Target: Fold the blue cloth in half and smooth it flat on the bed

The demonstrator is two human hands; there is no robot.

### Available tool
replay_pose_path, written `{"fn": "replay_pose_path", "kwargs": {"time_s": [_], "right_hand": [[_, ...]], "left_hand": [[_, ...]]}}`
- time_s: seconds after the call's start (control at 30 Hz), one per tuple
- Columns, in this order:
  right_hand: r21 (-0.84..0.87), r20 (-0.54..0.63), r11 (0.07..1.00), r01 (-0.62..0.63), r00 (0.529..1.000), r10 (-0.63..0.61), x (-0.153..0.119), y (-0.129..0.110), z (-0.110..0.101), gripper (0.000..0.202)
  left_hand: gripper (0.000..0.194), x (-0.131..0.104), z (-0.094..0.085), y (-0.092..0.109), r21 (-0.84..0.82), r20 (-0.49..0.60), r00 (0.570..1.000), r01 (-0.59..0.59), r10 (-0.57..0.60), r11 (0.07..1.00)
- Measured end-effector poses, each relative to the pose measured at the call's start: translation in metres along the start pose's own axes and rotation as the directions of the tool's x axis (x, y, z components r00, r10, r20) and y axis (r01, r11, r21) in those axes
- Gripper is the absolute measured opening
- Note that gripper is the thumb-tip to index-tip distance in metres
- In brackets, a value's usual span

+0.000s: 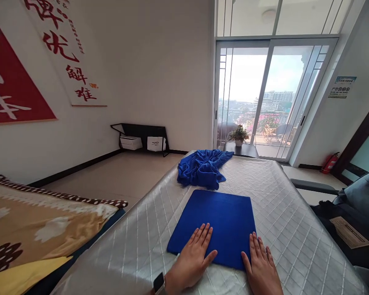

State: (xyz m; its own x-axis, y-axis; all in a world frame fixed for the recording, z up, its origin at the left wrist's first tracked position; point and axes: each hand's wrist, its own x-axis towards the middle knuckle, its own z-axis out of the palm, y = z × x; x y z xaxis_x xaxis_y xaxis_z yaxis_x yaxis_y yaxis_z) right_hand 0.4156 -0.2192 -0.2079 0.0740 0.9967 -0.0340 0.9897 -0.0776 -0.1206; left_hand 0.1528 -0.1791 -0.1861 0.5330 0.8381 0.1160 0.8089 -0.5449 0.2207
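Observation:
A flat, neatly folded blue cloth lies on a silvery quilted mattress. My left hand rests flat on the cloth's near left part, fingers stretched and thumb out, with a dark watch on the wrist. At the near right corner, my right hand is also flat, its fingers extended along the right edge. Neither hand grips anything. Just beyond the folded piece sits a crumpled blue cloth, bunched in loose folds.
To the left is a patterned brown and yellow blanket. A potted plant stands on a small dark table by the sliding glass doors. Dark seating with a brown paper piece is at right, and a fire extinguisher stands behind.

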Motion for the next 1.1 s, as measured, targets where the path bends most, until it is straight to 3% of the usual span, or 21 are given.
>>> {"fn": "replay_pose_path", "kwargs": {"time_s": [0.13,0.27,0.5,0.73,0.97,1.03,1.1], "right_hand": [[-0.006,0.003,1.0,0.005,1.0,-0.005,0.002,0.0,0.003,0.071],[-0.029,-0.011,1.0,0.006,1.0,-0.007,0.002,-0.003,0.006,0.071],[-0.088,0.078,0.996,0.004,0.997,0.003,0.006,-0.007,-0.013,0.069],[-0.074,-0.002,0.997,0.025,1.0,-0.025,0.06,-0.024,-0.052,0.067],[-0.113,-0.021,0.993,-0.043,0.999,0.041,0.095,-0.021,-0.025,0.066],[-0.126,-0.023,0.991,-0.037,0.999,0.034,0.097,-0.016,-0.018,0.067],[-0.141,-0.023,0.99,-0.016,1.0,0.013,0.097,-0.013,-0.017,0.067]], "left_hand": [[0.064,-0.036,0.009,-0.046,0.077,-0.121,0.983,0.151,-0.141,0.985],[0.061,-0.053,0.02,-0.065,0.092,-0.215,0.956,0.221,-0.198,0.971],[0.06,-0.054,0.024,-0.065,0.072,-0.285,0.938,0.227,-0.198,0.971],[0.067,-0.052,0.024,-0.064,0.03,-0.249,0.925,0.305,-0.288,0.952],[0.078,-0.05,0.025,-0.071,0.012,-0.239,0.875,0.436,-0.421,0.9],[0.081,-0.043,0.017,-0.064,0.004,-0.224,0.87,0.451,-0.439,0.892],[0.082,-0.028,0.006,-0.05,-0.009,-0.19,0.891,0.418,-0.412,0.908]]}}
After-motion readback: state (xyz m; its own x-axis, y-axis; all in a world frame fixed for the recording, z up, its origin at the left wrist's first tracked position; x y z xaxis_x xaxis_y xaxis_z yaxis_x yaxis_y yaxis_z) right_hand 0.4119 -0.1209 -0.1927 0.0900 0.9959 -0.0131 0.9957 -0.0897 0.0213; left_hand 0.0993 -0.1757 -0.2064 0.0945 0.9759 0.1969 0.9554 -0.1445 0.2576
